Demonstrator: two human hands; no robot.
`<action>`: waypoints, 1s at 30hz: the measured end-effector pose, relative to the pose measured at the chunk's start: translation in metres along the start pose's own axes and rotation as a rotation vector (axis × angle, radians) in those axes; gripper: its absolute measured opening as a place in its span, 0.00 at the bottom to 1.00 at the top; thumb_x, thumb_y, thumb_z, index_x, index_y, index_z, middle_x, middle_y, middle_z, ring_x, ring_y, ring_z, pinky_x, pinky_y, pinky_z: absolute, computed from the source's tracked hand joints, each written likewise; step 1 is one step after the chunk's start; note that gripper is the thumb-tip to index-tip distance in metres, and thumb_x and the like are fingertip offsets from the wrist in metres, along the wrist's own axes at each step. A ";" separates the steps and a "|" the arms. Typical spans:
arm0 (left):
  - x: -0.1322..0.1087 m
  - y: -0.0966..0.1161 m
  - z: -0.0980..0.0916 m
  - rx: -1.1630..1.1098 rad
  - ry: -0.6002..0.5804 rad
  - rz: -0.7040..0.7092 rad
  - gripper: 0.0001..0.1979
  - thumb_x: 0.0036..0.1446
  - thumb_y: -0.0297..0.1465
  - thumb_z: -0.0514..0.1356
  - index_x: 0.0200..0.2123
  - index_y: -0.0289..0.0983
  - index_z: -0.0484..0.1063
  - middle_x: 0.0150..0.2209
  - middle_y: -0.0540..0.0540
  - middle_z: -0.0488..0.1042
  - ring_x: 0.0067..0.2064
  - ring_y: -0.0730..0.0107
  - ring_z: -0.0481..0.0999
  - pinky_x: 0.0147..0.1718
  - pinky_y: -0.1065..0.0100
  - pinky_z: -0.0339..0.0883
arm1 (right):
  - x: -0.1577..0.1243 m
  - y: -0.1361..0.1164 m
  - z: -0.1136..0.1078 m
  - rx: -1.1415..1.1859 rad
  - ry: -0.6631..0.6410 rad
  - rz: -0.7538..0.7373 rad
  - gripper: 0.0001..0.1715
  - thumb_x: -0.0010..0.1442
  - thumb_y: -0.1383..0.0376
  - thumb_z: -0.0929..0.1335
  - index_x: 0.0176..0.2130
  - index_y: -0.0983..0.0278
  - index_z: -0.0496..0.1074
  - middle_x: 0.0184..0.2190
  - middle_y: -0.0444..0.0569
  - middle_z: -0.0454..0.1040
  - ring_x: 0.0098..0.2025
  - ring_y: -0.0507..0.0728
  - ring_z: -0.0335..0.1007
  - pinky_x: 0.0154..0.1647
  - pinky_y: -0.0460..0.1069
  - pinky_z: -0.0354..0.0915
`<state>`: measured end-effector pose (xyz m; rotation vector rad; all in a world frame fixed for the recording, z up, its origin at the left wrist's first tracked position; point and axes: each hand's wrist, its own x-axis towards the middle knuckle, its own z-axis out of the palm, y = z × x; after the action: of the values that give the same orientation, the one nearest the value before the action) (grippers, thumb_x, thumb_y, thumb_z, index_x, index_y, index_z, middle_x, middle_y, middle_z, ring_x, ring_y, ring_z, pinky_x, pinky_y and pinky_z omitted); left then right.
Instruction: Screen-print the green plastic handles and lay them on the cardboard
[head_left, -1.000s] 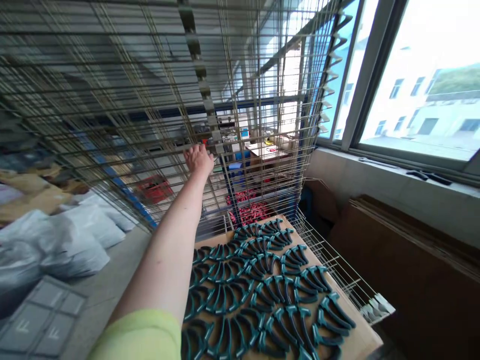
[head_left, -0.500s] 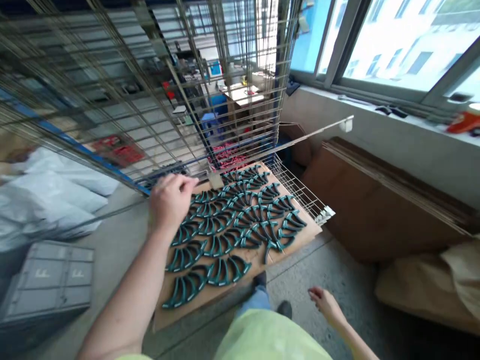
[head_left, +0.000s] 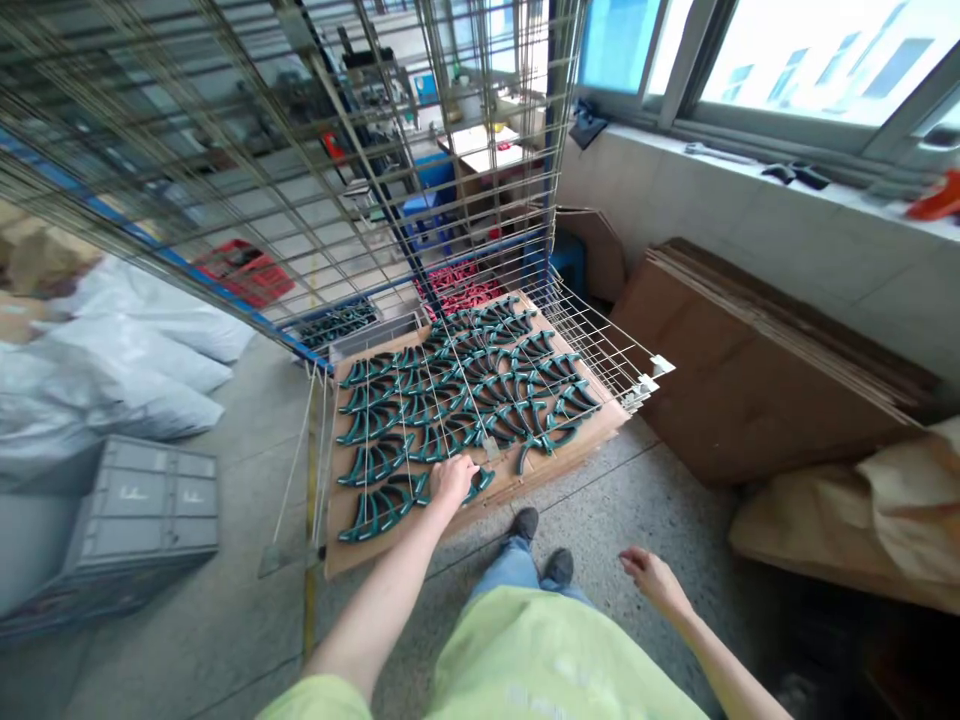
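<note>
My left hand (head_left: 454, 478) reaches down to the front edge of a wire shelf (head_left: 600, 345) and curls over its front bar. The shelf lies nearly flat over a cardboard sheet (head_left: 352, 545) covered with several rows of dark green curved plastic parts (head_left: 480, 390). My right hand (head_left: 651, 578) hangs free over the floor at the lower right, fingers loosely apart and holding nothing. Behind the lowered shelf, many more wire shelves (head_left: 300, 150) of the rack stand tilted up.
A grey plastic crate (head_left: 142, 510) and white bags (head_left: 112, 370) sit on the floor at the left. Flat cardboard sheets (head_left: 750, 350) lean against the wall under the window, with a brown bag (head_left: 862, 520) beside them. My shoes (head_left: 540, 545) stand just before the shelf.
My left hand came down from high in the rack to the shelf's front edge. The wire shelf swung down with it and now lies over the green parts.
</note>
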<state>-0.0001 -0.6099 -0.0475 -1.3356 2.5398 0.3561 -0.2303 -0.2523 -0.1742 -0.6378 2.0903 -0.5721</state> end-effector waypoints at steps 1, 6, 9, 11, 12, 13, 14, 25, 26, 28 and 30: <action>0.003 0.000 0.003 0.013 -0.025 0.008 0.14 0.64 0.37 0.53 0.35 0.41 0.77 0.42 0.45 0.79 0.46 0.63 0.76 0.42 0.65 0.61 | -0.002 0.002 0.001 0.012 0.004 0.015 0.17 0.55 0.58 0.62 0.36 0.63 0.76 0.28 0.48 0.76 0.32 0.56 0.71 0.32 0.47 0.62; 0.014 0.001 0.012 0.056 -0.115 0.075 0.16 0.62 0.38 0.55 0.31 0.39 0.80 0.41 0.40 0.80 0.46 0.59 0.77 0.44 0.64 0.63 | -0.009 0.007 0.009 0.045 0.001 0.061 0.18 0.56 0.57 0.61 0.37 0.63 0.75 0.29 0.49 0.77 0.30 0.56 0.71 0.31 0.47 0.63; 0.019 -0.003 0.014 0.050 -0.119 0.108 0.17 0.62 0.39 0.54 0.31 0.38 0.80 0.39 0.40 0.79 0.44 0.60 0.77 0.42 0.65 0.63 | -0.005 0.002 0.011 0.065 0.010 0.087 0.19 0.57 0.57 0.60 0.38 0.64 0.74 0.30 0.49 0.77 0.30 0.55 0.71 0.31 0.47 0.63; 0.024 -0.008 0.013 0.036 -0.107 0.122 0.18 0.63 0.39 0.52 0.31 0.39 0.79 0.39 0.42 0.79 0.43 0.62 0.77 0.41 0.66 0.64 | 0.001 -0.004 0.011 0.088 0.024 0.118 0.19 0.58 0.58 0.60 0.39 0.64 0.74 0.30 0.48 0.76 0.29 0.55 0.71 0.31 0.47 0.63; 0.026 -0.010 0.012 0.028 -0.101 0.127 0.18 0.64 0.39 0.52 0.31 0.39 0.78 0.39 0.42 0.79 0.43 0.63 0.77 0.41 0.67 0.64 | 0.004 -0.008 0.011 0.098 0.033 0.135 0.18 0.58 0.59 0.60 0.39 0.64 0.74 0.29 0.48 0.76 0.28 0.54 0.70 0.30 0.47 0.63; 0.028 -0.012 0.011 0.020 -0.095 0.134 0.18 0.64 0.39 0.51 0.31 0.39 0.78 0.39 0.43 0.79 0.42 0.64 0.77 0.40 0.68 0.63 | 0.008 -0.013 0.011 0.106 0.043 0.149 0.17 0.58 0.60 0.60 0.39 0.64 0.74 0.29 0.48 0.76 0.28 0.54 0.70 0.30 0.47 0.62; 0.031 -0.012 0.009 0.012 -0.091 0.144 0.19 0.65 0.39 0.50 0.31 0.40 0.77 0.38 0.44 0.78 0.42 0.66 0.77 0.39 0.69 0.63 | 0.012 -0.017 0.011 0.111 0.052 0.159 0.16 0.58 0.61 0.60 0.38 0.64 0.74 0.29 0.48 0.75 0.28 0.54 0.69 0.29 0.46 0.62; 0.089 0.048 0.006 -0.328 -0.065 0.324 0.18 0.63 0.40 0.47 0.30 0.45 0.74 0.33 0.48 0.80 0.36 0.66 0.79 0.38 0.69 0.68 | 0.092 -0.060 -0.126 0.065 0.291 0.163 0.12 0.59 0.66 0.63 0.38 0.64 0.76 0.32 0.47 0.78 0.33 0.53 0.72 0.34 0.45 0.62; 0.096 0.057 0.007 -0.379 -0.059 0.313 0.16 0.62 0.41 0.48 0.31 0.47 0.74 0.34 0.50 0.81 0.37 0.65 0.80 0.39 0.68 0.69 | 0.105 -0.059 -0.155 0.011 0.336 0.150 0.12 0.60 0.66 0.64 0.38 0.64 0.76 0.33 0.47 0.78 0.35 0.53 0.72 0.35 0.45 0.61; 0.112 0.076 0.009 -0.446 -0.043 0.272 0.15 0.59 0.42 0.49 0.30 0.51 0.75 0.34 0.52 0.82 0.38 0.62 0.81 0.39 0.65 0.72 | 0.137 -0.052 -0.219 -0.076 0.415 0.141 0.12 0.60 0.67 0.64 0.39 0.63 0.77 0.35 0.47 0.79 0.39 0.54 0.72 0.38 0.44 0.61; 0.128 0.099 0.009 -0.464 -0.019 0.224 0.13 0.54 0.41 0.52 0.27 0.56 0.77 0.33 0.55 0.82 0.38 0.59 0.81 0.37 0.63 0.74 | 0.176 -0.037 -0.286 -0.119 0.473 0.159 0.13 0.62 0.66 0.63 0.40 0.63 0.77 0.37 0.48 0.78 0.40 0.54 0.72 0.39 0.45 0.60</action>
<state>-0.1515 -0.6514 -0.0882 -1.1672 2.6979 1.0493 -0.5482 -0.3431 -0.1051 -0.4220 2.6066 -0.5490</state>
